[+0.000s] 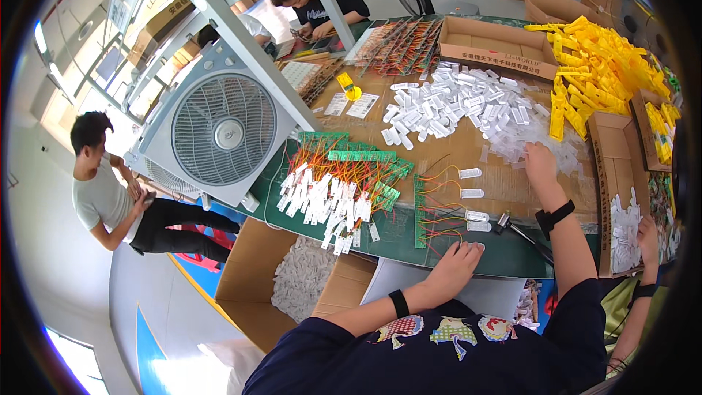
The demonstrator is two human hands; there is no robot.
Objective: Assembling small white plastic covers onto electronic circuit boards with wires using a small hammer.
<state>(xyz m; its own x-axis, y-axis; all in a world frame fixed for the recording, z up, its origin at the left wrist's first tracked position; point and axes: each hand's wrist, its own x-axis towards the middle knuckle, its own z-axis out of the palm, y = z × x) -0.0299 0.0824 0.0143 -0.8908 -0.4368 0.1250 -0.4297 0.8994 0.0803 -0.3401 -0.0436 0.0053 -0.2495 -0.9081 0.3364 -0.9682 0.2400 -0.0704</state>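
Note:
My left hand (455, 267) is at the table's near edge, its fingers bent over a small white plastic piece whose rim just shows at the fingertips. Just above it lies a narrow green circuit board (420, 212), its thin red and yellow wires running right to several white oval pieces (472, 193). My right hand (541, 164) reaches farther out, fingertips pinched at the edge of a heap of clear plastic pieces (512, 139); what they hold is too small to make out. A tool with a metal head and black handle (523, 238) lies between my arms.
Left of the board lies a bundle of wired green boards with white pieces (329, 197). White parts (453, 102) and yellow parts (599, 66) are heaped farther back. Cardboard trays (497, 47) border them. A large fan (223, 128) stands left. Other people are nearby, one hand (647, 238) at right.

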